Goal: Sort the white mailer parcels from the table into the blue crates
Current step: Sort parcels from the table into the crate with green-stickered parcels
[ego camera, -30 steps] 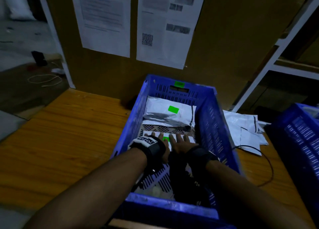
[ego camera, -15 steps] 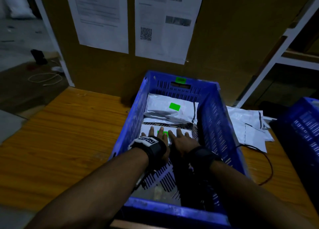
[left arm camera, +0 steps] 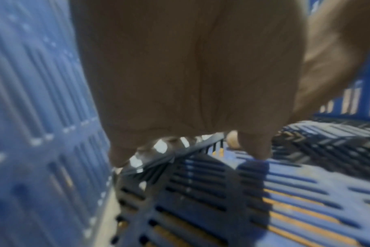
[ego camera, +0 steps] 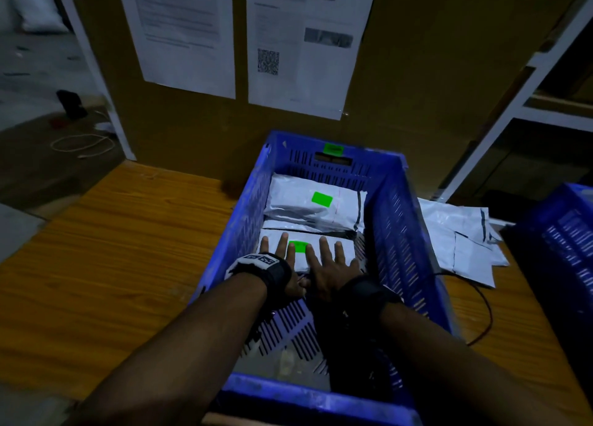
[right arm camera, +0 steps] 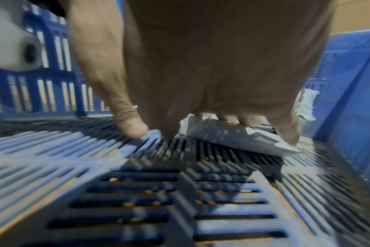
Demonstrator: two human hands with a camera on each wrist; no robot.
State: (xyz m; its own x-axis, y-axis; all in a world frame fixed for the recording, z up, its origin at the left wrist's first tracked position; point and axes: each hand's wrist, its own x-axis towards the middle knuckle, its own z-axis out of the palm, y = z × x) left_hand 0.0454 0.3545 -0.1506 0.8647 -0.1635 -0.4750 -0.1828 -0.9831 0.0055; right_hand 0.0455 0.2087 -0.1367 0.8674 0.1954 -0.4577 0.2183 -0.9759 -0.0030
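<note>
Meanwhile, at frame center, we press a white parcel (ego camera: pixel 308 249) flat inside the blue crate (ego camera: pixel 398 233), left hand (ego camera: pixel 288 265) and right hand (ego camera: pixel 330 265) with fingers (ego camera: pixel 324 249) spread, grasping nothing; next, probably, we fetch from the pile (ego camera: pixel 455 233) on the worktop (ego camera: pixel 128 249), right.

I see a wooden table (ego camera: pixel 106 258) with an orange-brown grain running under my forearms and off to the left of my hands. A blue crate (ego camera: pixel 401 233) stands directly on it, around both hands. To the right of my right hand, loose white mailer parcels (ego camera: pixel 459 233) lie flat on the wood beside a thin dark cable (ego camera: pixel 484 300). A second blue crate (ego camera: pixel 564 249) sits farther right.
</note>
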